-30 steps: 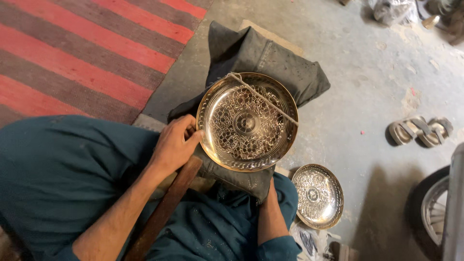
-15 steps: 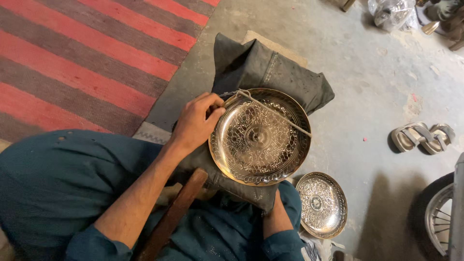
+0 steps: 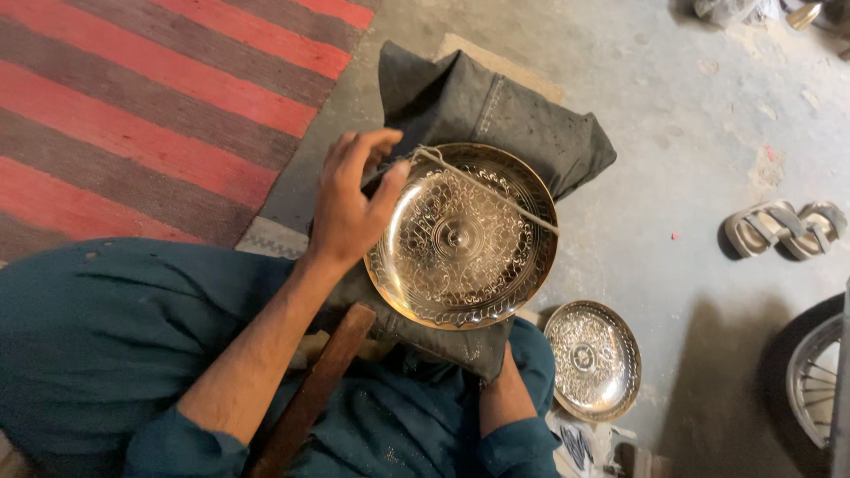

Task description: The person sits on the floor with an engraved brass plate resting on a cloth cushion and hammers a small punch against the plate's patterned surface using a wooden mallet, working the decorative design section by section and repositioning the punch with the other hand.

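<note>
The person sits cross-legged in teal clothing, and a large engraved brass plate (image 3: 460, 237) rests tilted on a dark grey cushion (image 3: 496, 115) in front of the knees, near the middle of the view. A thin cord (image 3: 496, 196) runs across the plate's upper part, from the rim at about ten o'clock to the rim at about three o'clock.

The left hand (image 3: 350, 208) is raised at the plate's nine to ten o'clock edge. Its forearm comes up from the lower left, bare from the rolled sleeve, with the wrist bent slightly so the back of the hand faces the camera. The fingers are loosely curled rather than clenched, the thumb stretched toward the rim, and the fingertips (image 3: 397, 168) meet the cord's end just where it crosses the rim; whether they pinch it cannot be told for sure.

The right hand is hidden beneath the plate and cushion at about six o'clock; only its forearm (image 3: 503, 398) shows, so its fingers cannot be judged.

A brown wooden handle (image 3: 314, 394) lies across the lap at seven o'clock of the plate. A smaller engraved plate (image 3: 591, 358) sits on the concrete floor (image 3: 673, 159) at four o'clock. A pair of sandals (image 3: 784, 228) lies at three o'clock, well apart, and a red-striped rug (image 3: 150, 115) spreads at ten o'clock.
</note>
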### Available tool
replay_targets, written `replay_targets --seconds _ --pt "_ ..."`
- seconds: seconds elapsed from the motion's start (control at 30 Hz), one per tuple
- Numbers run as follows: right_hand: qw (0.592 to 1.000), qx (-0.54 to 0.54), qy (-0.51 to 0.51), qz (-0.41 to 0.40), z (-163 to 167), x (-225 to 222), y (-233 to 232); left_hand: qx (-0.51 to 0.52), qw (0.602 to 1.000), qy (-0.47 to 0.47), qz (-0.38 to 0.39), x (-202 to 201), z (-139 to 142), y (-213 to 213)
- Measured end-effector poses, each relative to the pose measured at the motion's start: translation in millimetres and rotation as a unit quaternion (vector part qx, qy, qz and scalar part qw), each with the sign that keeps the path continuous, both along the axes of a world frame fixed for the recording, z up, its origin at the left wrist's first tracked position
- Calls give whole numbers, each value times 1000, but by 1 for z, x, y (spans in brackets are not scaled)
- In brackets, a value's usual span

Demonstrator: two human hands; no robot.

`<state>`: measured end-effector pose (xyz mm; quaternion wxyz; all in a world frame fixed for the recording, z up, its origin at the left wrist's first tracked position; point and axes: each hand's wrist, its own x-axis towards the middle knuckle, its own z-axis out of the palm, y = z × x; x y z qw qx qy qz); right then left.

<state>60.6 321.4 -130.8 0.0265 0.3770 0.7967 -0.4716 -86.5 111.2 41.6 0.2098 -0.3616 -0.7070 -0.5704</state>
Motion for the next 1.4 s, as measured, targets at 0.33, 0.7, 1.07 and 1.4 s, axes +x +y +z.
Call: replay_targets --seconds 0.33,0.7,1.07,1.4 --pt "999 -2 -28 -18 -4 14 7 -3 990 -112 -86 -25 5 28" --pt "999 -7 -44 -23 -10 23 7 -10 987 -129 -98 -19 5 23" --pt "1000 -1 -24 -11 2 4 4 13 987 -127 -100 -20 -2 31" --pt "1000 1 -6 0 16 -4 -3 49 972 -213 -90 -22 -10 35"
